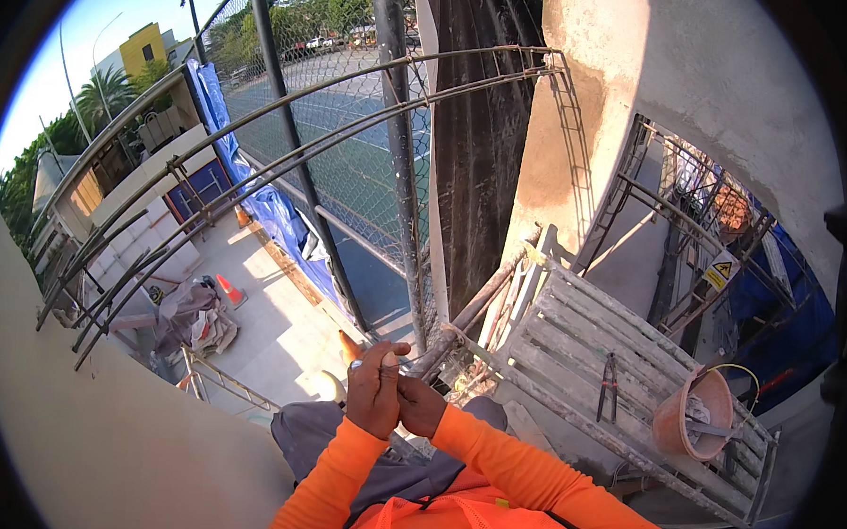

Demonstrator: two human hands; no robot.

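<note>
My left hand (pixel 373 392) and my right hand (pixel 421 406) are pressed together in front of my knees, fingers closed. The left lies over the right's fingers; anything between them is hidden. Just beyond, an orange pointed object (pixel 348 345) and a pale rounded object (pixel 327 386) partly show. To the right, long-handled pincers (pixel 608 386) lie on a slatted scaffold platform (pixel 572 332), apart from both hands. A pinkish bucket (pixel 672 425) stands beside them with grey material and a flat tool inside.
Long steel rods (pixel 301 155) arch from the left to the plastered wall (pixel 594 45). A chain-link fence (pixel 339 138) and dark sheeting (pixel 481 135) stand ahead. Below left are an orange cone (pixel 229 291) and a heap of grey cloth or bags (pixel 194 321). A scaffold pole (pixel 473 314) slants beside the platform.
</note>
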